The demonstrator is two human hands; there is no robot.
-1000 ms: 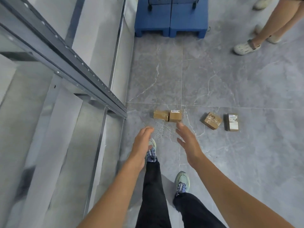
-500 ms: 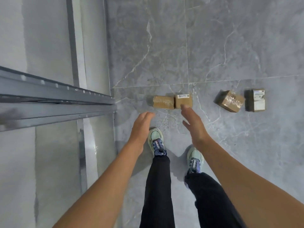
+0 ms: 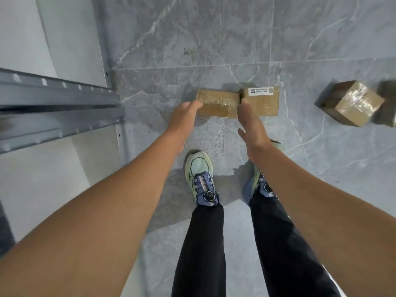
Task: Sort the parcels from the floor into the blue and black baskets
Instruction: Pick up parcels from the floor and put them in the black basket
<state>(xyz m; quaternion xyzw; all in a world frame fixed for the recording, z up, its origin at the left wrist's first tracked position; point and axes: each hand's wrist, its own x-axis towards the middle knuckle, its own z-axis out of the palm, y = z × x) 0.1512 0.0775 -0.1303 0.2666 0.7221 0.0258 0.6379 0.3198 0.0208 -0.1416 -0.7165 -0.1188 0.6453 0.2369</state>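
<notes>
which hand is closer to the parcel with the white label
Right. The right hand is at the left edge of the labelled parcel, by its seam with the plain taped parcel. The left hand is further off, at the plain one's far left end.

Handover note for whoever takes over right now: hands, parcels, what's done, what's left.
Left hand: open, fingertips at the near left edge of the plain brown taped cardboard parcel; no grip.
Right hand: open, fingertips at the seam between that parcel and the brown cardboard parcel with a white label; holds nothing.
Parcels: those two lie side by side, touching, on the grey tiled floor. A tape-wrapped brown parcel lies further right, and a blurred fourth parcel at the frame's right edge.
Done: nothing visible; all four are on the floor. Baskets are out of view.
Left: pick up and sort all four.
</notes>
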